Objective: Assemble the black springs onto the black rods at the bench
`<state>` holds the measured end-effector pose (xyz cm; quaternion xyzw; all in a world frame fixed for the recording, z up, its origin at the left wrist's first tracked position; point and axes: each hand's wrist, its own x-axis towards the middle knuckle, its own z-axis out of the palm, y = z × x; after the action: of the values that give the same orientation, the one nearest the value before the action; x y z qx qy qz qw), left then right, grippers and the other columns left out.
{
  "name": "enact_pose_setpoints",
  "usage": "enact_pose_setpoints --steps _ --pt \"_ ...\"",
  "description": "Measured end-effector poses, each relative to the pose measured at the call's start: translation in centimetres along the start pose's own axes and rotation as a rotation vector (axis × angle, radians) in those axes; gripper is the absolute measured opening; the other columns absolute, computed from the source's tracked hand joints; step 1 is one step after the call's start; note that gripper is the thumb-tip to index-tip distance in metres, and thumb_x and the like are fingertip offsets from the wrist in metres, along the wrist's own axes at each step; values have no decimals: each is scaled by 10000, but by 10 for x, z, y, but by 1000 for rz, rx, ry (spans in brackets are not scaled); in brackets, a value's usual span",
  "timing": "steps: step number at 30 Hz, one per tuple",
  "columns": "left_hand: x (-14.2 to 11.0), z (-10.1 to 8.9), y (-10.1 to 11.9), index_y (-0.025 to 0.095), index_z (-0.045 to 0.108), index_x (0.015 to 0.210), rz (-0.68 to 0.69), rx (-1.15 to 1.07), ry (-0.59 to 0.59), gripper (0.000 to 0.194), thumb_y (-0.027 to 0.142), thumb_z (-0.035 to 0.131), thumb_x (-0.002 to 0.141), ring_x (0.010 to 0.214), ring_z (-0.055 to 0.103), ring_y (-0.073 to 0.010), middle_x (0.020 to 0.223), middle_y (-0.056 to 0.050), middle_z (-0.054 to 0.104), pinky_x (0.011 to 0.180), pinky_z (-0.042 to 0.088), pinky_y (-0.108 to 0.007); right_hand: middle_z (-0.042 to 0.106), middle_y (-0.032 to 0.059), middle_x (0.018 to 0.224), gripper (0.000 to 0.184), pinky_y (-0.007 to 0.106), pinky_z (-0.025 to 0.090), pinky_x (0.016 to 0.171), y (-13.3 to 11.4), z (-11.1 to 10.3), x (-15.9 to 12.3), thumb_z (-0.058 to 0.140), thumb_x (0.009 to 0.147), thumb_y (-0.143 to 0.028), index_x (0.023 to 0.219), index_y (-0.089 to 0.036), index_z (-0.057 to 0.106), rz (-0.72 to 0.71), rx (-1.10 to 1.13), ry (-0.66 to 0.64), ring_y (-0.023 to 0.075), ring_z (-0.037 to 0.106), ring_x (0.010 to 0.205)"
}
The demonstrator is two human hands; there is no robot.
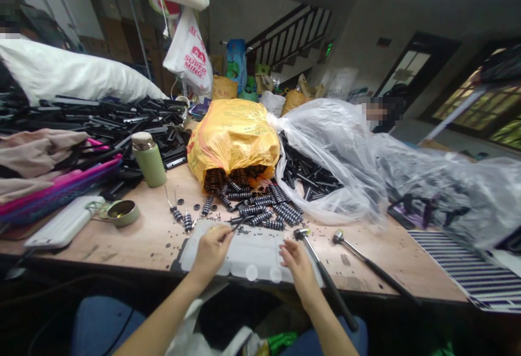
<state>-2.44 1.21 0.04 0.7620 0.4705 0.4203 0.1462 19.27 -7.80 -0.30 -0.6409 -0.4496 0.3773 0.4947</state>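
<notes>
My left hand (212,250) is closed over the left part of a pale grey plate (254,250) at the table's front edge. Its fingertips pinch a thin black piece (237,224), whose exact kind I cannot make out. My right hand (296,262) hovers at the plate's right side, fingers loosely curled and apart, nothing visible in them. Just beyond the plate lie several bundles of small black-and-white ringed parts (288,213), spilling from a yellow plastic sack (236,136). Tiny black bits are scattered around them. A hammer (319,264) lies close to my right hand.
A second hammer (374,269) lies further right, near a striped sheet (456,274). Clear plastic bags (337,144) hold black parts. To the left are a green flask (148,160), its cup (122,213), a white power strip (65,223) and a pink basket (61,185). People sit beyond.
</notes>
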Motion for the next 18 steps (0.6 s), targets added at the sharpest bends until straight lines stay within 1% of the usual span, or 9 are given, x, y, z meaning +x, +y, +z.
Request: enact_pose_setpoints --steps 2,4,6,10,12,14,16,17,18 --pt "-16 10 24 158 637 869 199 -134 72 170 175 473 825 820 607 -166 844 -72 661 752 503 -300 582 118 1107 619 389 467 771 -16 30 -7 449 726 -658 1144 -203 480 147 365 -288 239 587 949" --pt "-30 18 40 151 616 931 358 -193 73 184 120 471 821 836 598 -160 862 -83 654 743 509 -289 618 94 1048 645 371 464 765 -26 49 -12 458 702 -683 1131 -203 509 244 568 -443 223 599 909" --pt "-39 24 46 145 587 989 424 -208 77 221 78 472 812 843 590 -159 872 -89 645 733 513 -285 639 76 984 671 349 462 752 -32 55 -13 466 676 -705 1112 -201 532 289 646 -479 207 600 869" --pt "-49 26 40 150 531 1083 464 -181 107 300 47 462 810 890 575 -166 919 -95 630 760 507 -298 640 90 960 716 356 461 762 -35 50 -13 380 694 -736 1098 -169 547 347 725 -545 202 603 840" --pt "-48 24 34 161 503 1132 479 -147 47 324 77 451 823 935 562 -178 966 -99 622 790 495 -314 645 101 915 662 376 459 785 -31 47 -10 396 718 -698 1033 -143 576 361 719 -507 212 609 839" --pt "-36 21 24 163 466 1183 413 -52 16 344 146 440 840 982 541 -202 1021 -113 603 826 475 -348 635 113 941 599 401 459 806 -23 44 -5 490 696 -647 1005 -142 578 307 639 -369 237 607 888" --pt "-11 17 6 141 426 1220 230 120 76 372 216 414 856 1033 509 -237 1082 -142 568 864 441 -398 598 123 1047 624 419 459 826 -13 40 1 644 593 -573 1049 -159 547 201 434 -188 269 582 967" --pt "5 15 -6 125 420 1217 109 225 139 371 230 388 863 1055 492 -256 1103 -158 549 876 421 -423 567 124 1109 683 423 458 836 -8 37 4 706 536 -522 1092 -173 517 147 292 -118 279 563 1003" --pt "23 14 -19 92 412 1215 -12 346 150 388 248 385 860 1057 483 -279 1113 -183 533 876 406 -444 536 124 1159 749 422 458 847 -4 35 6 745 494 -474 1134 -186 484 99 144 -72 283 545 1032"
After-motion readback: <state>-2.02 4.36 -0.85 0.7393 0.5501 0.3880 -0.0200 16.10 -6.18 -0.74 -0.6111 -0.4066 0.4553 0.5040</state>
